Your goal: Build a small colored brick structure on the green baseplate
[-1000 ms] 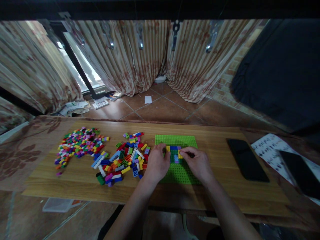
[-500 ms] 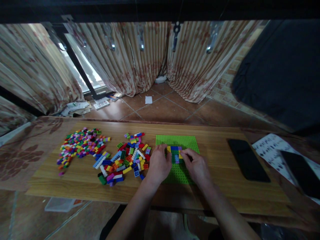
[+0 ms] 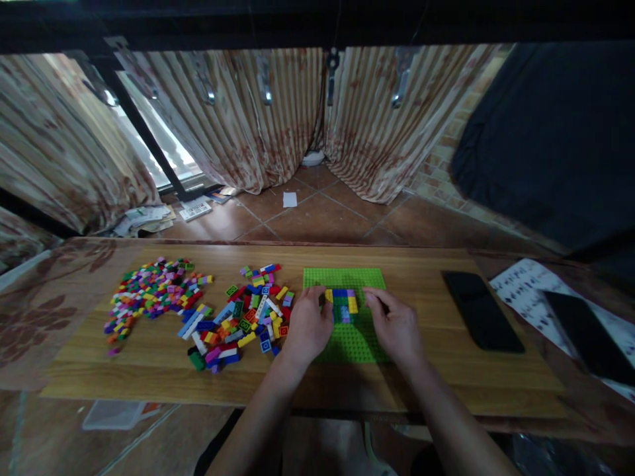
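Observation:
A green studded baseplate [image 3: 342, 347] lies on the wooden table. On it stands a small toy brick structure [image 3: 341, 305] of blue, purple, yellow, light blue and dark green bricks. My left hand [image 3: 311, 324] is at the structure's left edge, with thumb and index finger bent against the yellow brick there; its other fingers are hidden. My right hand [image 3: 397, 325] hovers over the plate's right side, apart from the structure. Its thumb and index tips sit slightly apart with nothing visible between them, and the other fingers are curled.
Larger loose bricks [image 3: 245, 324] lie left of the plate. Farther left is a heap of small bricks [image 3: 153, 291]. A black phone [image 3: 481, 311] rests on the right of the table, beside a printed sheet [image 3: 526, 284] with another dark device [image 3: 590, 334] on it.
My right hand has drawn away to the right from the structure's yellow brick, which stays in place. My left hand remains at the left edge. The whole view has shifted slightly.

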Demonstrator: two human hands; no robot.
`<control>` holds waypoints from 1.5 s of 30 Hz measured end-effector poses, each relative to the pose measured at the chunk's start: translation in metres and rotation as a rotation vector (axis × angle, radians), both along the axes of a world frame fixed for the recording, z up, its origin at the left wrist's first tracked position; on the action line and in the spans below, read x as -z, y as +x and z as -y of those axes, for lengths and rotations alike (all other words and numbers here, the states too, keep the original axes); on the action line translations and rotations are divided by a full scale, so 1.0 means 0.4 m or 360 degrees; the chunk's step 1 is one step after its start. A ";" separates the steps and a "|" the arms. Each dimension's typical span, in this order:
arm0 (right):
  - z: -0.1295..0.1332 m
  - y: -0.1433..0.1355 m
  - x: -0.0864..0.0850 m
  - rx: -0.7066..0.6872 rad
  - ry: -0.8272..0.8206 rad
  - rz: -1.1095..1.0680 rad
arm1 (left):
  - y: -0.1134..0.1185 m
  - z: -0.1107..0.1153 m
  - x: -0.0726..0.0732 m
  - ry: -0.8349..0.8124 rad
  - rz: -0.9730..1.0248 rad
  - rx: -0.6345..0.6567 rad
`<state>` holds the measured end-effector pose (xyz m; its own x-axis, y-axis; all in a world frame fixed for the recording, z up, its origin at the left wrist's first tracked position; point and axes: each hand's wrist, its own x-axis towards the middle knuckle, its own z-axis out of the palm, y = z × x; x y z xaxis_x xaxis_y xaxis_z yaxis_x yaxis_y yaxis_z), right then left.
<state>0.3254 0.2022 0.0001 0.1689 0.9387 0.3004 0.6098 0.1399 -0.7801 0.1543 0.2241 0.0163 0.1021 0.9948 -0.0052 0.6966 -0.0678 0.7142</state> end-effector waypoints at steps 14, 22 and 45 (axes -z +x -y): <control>-0.007 0.008 0.001 -0.0152 0.0041 0.0231 | 0.001 0.000 -0.010 -0.0048 0.0123 -0.0026; -0.008 -0.003 0.007 -0.0172 0.0033 0.0275 | 0.000 0.000 -0.006 -0.0026 0.0116 0.0004; -0.010 -0.027 0.023 -0.0315 -0.0076 0.0436 | 0.002 0.005 -0.005 0.0017 -0.0010 0.0065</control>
<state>0.3144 0.2062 -0.0093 -0.0992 0.9592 0.2646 0.7624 0.2441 -0.5993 0.1552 0.2221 0.0184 0.1425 0.9898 0.0045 0.6977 -0.1037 0.7088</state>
